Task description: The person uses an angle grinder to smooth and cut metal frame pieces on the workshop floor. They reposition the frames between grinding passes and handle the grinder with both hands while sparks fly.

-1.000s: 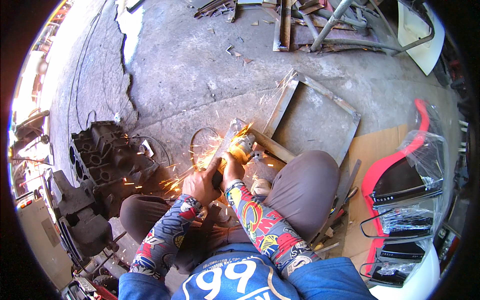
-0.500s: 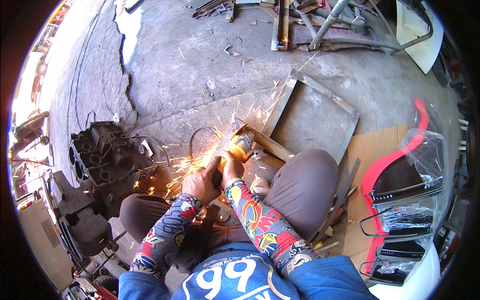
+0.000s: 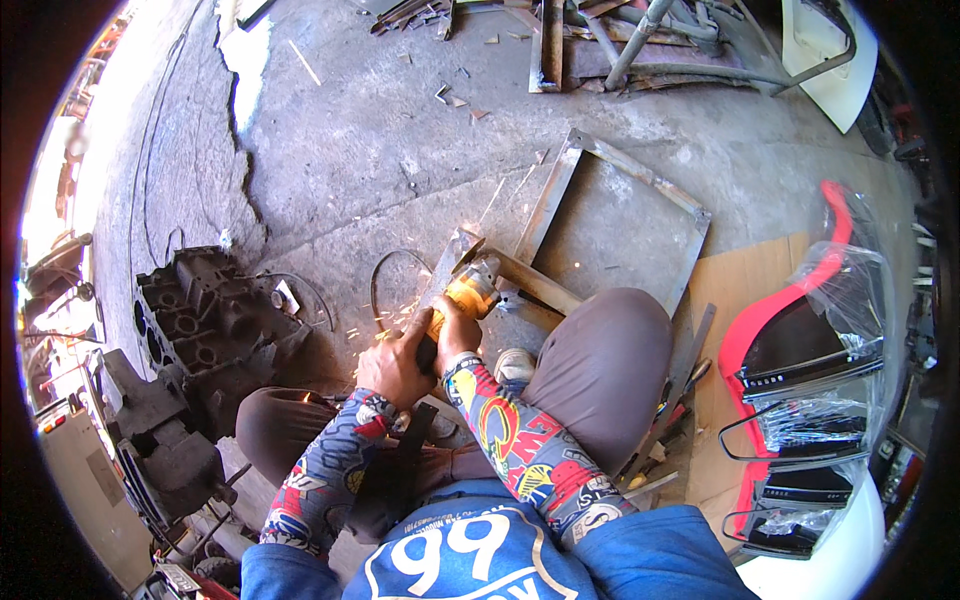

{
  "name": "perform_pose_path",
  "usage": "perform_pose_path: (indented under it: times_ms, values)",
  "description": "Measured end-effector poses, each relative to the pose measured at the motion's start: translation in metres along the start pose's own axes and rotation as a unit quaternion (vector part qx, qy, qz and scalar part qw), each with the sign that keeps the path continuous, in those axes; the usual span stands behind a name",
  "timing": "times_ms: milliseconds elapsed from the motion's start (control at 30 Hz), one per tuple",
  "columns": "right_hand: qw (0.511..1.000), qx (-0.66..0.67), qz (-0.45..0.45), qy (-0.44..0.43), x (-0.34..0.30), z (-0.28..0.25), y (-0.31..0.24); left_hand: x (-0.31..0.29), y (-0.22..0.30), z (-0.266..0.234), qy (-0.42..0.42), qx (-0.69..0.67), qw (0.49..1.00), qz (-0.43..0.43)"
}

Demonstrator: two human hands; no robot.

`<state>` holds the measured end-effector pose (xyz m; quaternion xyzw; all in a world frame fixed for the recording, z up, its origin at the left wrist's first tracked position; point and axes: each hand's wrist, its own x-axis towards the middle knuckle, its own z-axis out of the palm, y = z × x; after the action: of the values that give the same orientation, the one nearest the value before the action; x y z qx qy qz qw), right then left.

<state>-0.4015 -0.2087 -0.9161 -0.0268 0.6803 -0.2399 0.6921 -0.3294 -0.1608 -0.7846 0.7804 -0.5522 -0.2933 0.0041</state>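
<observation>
Rough concrete (image 3: 330, 150), rounded yellow grinder (image 3: 468, 294), angular frame (image 3: 547, 200)

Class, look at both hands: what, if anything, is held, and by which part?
A yellow grinder: the right hand grips its body behind the head, the left hand its dark rear end.

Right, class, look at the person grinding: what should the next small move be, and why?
I'd probably ease the disc clear of the metal bar and check its edge. The left hand and right hand both grip the yellow grinder, the disc sits against or close beside the bar, whether touching is unclear, and sparse sparks scatter near the left hand.
</observation>
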Motion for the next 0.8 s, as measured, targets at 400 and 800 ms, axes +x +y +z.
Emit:
perform_pose_path:
  times_ms: [400, 800]
  values:
    - [0.996, 0.062, 0.056, -0.024, -0.017, 0.001, 0.004, -0.013, 0.003, -0.006, 0.009, -0.005, 1.000, -0.026]
    - [0.996, 0.076, 0.042, -0.032, -0.008, 0.000, 0.001, -0.005, -0.002, 0.000, 0.009, -0.006, 1.000, -0.005]
